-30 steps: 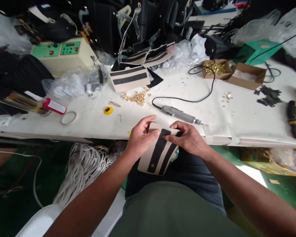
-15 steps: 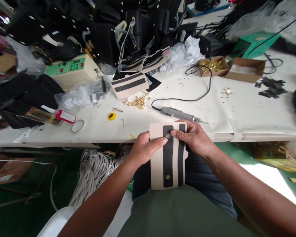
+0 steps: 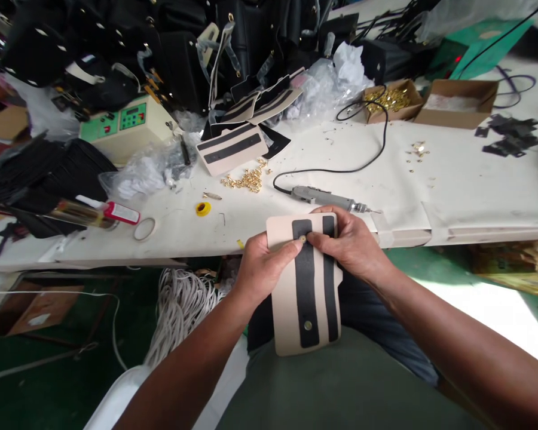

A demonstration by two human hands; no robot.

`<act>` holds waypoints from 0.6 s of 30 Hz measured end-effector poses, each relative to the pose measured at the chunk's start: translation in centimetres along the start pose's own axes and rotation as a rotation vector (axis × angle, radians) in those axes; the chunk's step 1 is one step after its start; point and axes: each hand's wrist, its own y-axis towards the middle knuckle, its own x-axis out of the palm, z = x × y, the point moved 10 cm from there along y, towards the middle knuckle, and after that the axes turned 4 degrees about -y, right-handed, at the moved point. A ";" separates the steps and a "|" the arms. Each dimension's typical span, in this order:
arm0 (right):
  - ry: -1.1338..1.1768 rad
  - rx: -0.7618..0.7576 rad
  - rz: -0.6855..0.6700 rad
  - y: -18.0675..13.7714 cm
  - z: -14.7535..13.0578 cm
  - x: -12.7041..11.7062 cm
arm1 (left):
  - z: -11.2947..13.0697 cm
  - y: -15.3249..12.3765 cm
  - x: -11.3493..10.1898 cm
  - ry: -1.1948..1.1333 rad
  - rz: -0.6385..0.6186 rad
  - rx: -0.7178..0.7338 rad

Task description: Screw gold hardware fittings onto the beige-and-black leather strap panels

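Both my hands hold a beige leather panel [image 3: 283,304] with two black strips, tilted over my lap in front of the table edge. My left hand [image 3: 262,266] grips its left side, the thumb pressed beside the upper metal stud [image 3: 303,238]. My right hand [image 3: 347,242] grips the top right corner, its thumb at the other side of that stud. A lower round stud [image 3: 308,325] shows on the wider strip. Fingers behind the panel are hidden. Just beyond my right hand lies a grey electric screwdriver [image 3: 323,198] with a black cable.
Loose gold hardware [image 3: 248,179] lies beside a similar panel [image 3: 233,149]. A yellow tape roll [image 3: 203,208] and a red bottle [image 3: 122,212] are at left. Cartons [image 3: 457,110], a control box [image 3: 130,128] and black bags [image 3: 179,65] stand further back. White cords [image 3: 179,316] hang below the table.
The panel's top has shifted slightly up and left in view, and its lower end tilts a little more. My thumbs have closed in around the upper stud. The view has turned slightly.
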 end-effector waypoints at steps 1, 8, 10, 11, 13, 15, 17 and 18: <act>0.000 -0.003 0.004 0.0 0.0 0.0 | 0.1 0.0 -0.1 0.008 0.013 0.006; 0.075 0.052 -0.021 0.3 0.9 0.3 | -0.4 -0.1 -0.6 0.031 0.068 -0.022; 0.116 0.075 -0.034 0.4 1.3 0.4 | -0.6 0.0 -0.7 0.037 0.079 -0.033; 0.132 0.082 -0.038 0.5 1.5 0.4 | -0.7 0.1 -0.7 0.040 0.085 -0.039; 0.153 0.088 -0.041 0.5 1.7 0.4 | -0.8 0.2 -0.7 0.042 0.097 -0.042; 0.161 0.086 -0.037 0.5 1.7 0.3 | -0.8 0.3 -0.6 0.021 0.101 -0.046; 0.173 0.090 -0.035 0.5 1.6 0.3 | -0.9 0.4 -0.3 -0.040 0.092 -0.068; 0.186 0.095 -0.042 0.4 1.6 0.4 | -1.1 0.5 -0.1 -0.084 0.077 -0.088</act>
